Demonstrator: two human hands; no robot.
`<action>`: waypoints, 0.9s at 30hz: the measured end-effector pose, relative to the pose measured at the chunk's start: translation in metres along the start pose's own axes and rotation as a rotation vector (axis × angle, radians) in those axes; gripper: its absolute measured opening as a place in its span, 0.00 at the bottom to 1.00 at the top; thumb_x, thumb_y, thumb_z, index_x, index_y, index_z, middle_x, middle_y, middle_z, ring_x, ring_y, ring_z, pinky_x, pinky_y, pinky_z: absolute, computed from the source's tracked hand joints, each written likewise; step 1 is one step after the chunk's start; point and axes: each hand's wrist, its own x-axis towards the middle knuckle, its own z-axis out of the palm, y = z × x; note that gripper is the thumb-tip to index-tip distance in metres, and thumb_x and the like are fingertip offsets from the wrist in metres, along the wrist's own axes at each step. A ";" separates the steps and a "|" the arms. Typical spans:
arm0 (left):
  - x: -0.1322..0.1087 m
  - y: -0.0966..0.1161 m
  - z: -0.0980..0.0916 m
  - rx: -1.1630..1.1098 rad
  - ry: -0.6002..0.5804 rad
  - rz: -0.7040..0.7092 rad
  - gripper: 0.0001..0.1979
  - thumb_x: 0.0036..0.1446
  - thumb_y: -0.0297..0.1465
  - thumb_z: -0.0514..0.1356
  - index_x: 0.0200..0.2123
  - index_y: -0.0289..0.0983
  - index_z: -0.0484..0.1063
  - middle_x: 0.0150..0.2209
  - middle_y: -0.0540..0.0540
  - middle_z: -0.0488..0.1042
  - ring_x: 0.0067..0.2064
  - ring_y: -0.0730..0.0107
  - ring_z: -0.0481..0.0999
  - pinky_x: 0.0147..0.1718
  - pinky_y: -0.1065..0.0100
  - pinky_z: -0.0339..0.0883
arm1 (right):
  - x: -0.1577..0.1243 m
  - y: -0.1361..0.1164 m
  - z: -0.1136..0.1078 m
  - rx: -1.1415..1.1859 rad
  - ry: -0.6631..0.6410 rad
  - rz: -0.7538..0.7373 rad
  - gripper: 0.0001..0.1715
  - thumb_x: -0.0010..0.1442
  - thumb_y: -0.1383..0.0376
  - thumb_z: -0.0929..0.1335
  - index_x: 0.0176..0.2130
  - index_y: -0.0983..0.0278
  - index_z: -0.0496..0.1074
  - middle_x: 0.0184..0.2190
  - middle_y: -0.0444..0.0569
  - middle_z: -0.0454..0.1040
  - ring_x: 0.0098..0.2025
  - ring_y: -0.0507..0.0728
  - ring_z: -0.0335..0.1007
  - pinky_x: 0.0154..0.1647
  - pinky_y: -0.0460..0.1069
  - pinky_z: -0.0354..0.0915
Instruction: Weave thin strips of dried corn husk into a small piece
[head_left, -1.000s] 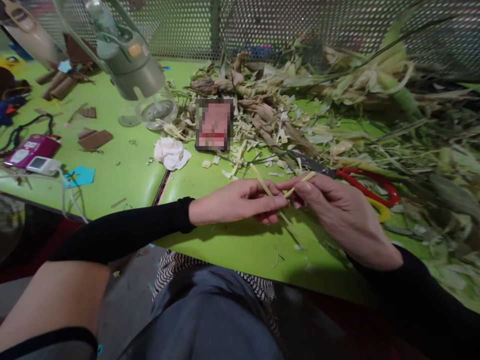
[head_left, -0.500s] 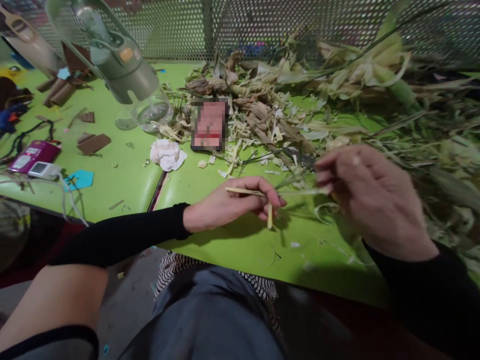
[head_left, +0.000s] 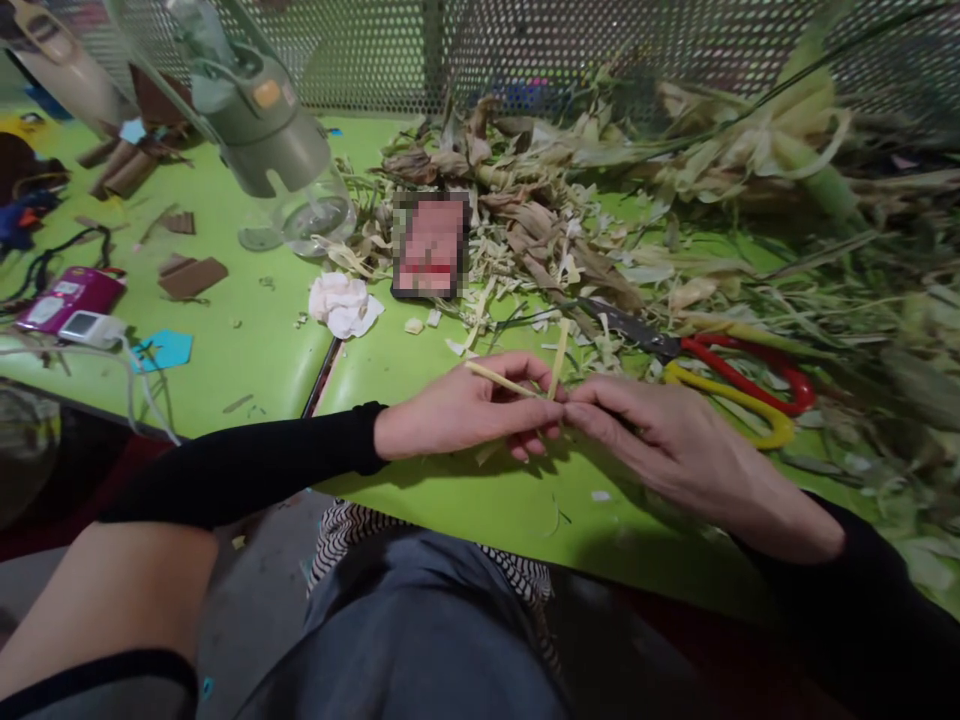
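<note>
Over the near edge of the green table [head_left: 450, 490], my left hand [head_left: 480, 405] is closed in a pinch on pale yellow husk strips [head_left: 504, 379]. One strip lies along the forefinger and another stands up past the fingertips. My right hand [head_left: 660, 440] meets it at the fingertips, its thumb and forefinger pinched together at the crossing of the strips; the bit between them is mostly hidden. Just beyond the right hand lie scissors [head_left: 739, 375] with one red and one yellow handle, their dark blades pointing left.
Dried corn husks [head_left: 540, 225] and shreds heap across the back and right. A phone [head_left: 431, 245], crumpled tissue [head_left: 345, 305] and clear bottle [head_left: 277, 150] stand left of them. Farther left are a purple device [head_left: 71, 300] with a white cable and brown pieces [head_left: 193, 278].
My right hand has come left and down to meet the left hand's fingertips, uncovering the scissors. A strip end that hung below the left fingers now points up.
</note>
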 end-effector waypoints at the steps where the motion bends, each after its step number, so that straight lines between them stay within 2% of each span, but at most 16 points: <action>1: -0.001 0.002 0.000 0.022 -0.006 -0.008 0.20 0.57 0.40 0.72 0.37 0.35 0.66 0.29 0.53 0.76 0.28 0.80 0.77 0.31 0.74 0.73 | 0.000 -0.002 0.000 0.042 -0.041 0.021 0.26 0.73 0.49 0.61 0.28 0.60 0.69 0.22 0.44 0.68 0.24 0.53 0.62 0.26 0.49 0.56; 3: -0.003 0.007 0.001 0.066 -0.025 -0.011 0.20 0.58 0.42 0.71 0.37 0.35 0.66 0.28 0.54 0.75 0.27 0.80 0.77 0.29 0.74 0.73 | -0.001 -0.006 -0.001 0.160 -0.114 0.066 0.31 0.71 0.43 0.62 0.24 0.60 0.64 0.19 0.41 0.61 0.21 0.51 0.55 0.23 0.49 0.52; 5: -0.005 0.013 0.002 0.098 -0.056 -0.009 0.19 0.61 0.42 0.69 0.36 0.35 0.66 0.27 0.54 0.74 0.26 0.80 0.76 0.27 0.75 0.71 | -0.003 -0.010 -0.002 0.294 -0.128 0.114 0.36 0.67 0.37 0.64 0.22 0.60 0.61 0.18 0.40 0.56 0.20 0.50 0.50 0.21 0.48 0.50; 8: -0.008 0.023 0.003 0.109 -0.102 -0.014 0.16 0.63 0.40 0.68 0.36 0.35 0.67 0.27 0.54 0.73 0.27 0.80 0.76 0.27 0.74 0.72 | -0.008 -0.015 0.002 0.453 -0.048 0.190 0.38 0.62 0.34 0.67 0.21 0.60 0.59 0.17 0.38 0.53 0.20 0.49 0.46 0.20 0.48 0.48; 12: -0.008 0.027 -0.002 0.120 -0.111 -0.020 0.16 0.60 0.39 0.70 0.39 0.34 0.69 0.27 0.55 0.73 0.27 0.80 0.75 0.29 0.73 0.72 | -0.013 -0.016 0.008 0.552 0.014 0.235 0.37 0.61 0.36 0.68 0.21 0.60 0.60 0.17 0.39 0.54 0.20 0.50 0.47 0.20 0.49 0.48; 15: -0.005 0.023 -0.008 0.061 -0.090 -0.038 0.14 0.61 0.36 0.70 0.39 0.34 0.71 0.29 0.52 0.76 0.29 0.79 0.77 0.33 0.71 0.73 | -0.010 -0.013 0.007 0.472 0.039 0.221 0.37 0.62 0.35 0.67 0.21 0.60 0.60 0.18 0.39 0.54 0.20 0.50 0.48 0.21 0.49 0.49; 20: -0.001 0.014 -0.015 -0.129 -0.078 -0.067 0.08 0.66 0.31 0.65 0.45 0.33 0.73 0.39 0.42 0.83 0.40 0.71 0.84 0.47 0.65 0.77 | -0.001 -0.011 -0.004 0.227 0.063 0.192 0.36 0.65 0.37 0.65 0.21 0.60 0.60 0.19 0.40 0.54 0.21 0.50 0.49 0.22 0.49 0.48; 23: 0.001 0.012 -0.013 -0.156 -0.038 -0.034 0.07 0.67 0.29 0.63 0.45 0.32 0.74 0.41 0.39 0.84 0.42 0.71 0.84 0.48 0.65 0.78 | 0.002 -0.009 -0.003 0.151 0.185 0.172 0.30 0.66 0.40 0.67 0.28 0.60 0.69 0.22 0.42 0.64 0.24 0.52 0.56 0.26 0.50 0.55; 25: 0.001 0.012 -0.011 -0.158 -0.003 -0.028 0.06 0.67 0.28 0.63 0.45 0.31 0.75 0.41 0.39 0.84 0.43 0.71 0.84 0.48 0.65 0.78 | 0.001 -0.007 0.000 0.115 0.292 0.140 0.24 0.66 0.42 0.68 0.36 0.59 0.73 0.28 0.45 0.72 0.28 0.55 0.63 0.30 0.51 0.61; 27: 0.002 0.011 -0.010 -0.147 0.016 -0.051 0.07 0.67 0.28 0.63 0.46 0.30 0.76 0.40 0.40 0.84 0.43 0.70 0.85 0.48 0.64 0.78 | 0.001 -0.005 0.003 0.086 0.345 0.116 0.20 0.68 0.45 0.67 0.42 0.57 0.75 0.34 0.48 0.76 0.32 0.57 0.69 0.36 0.53 0.65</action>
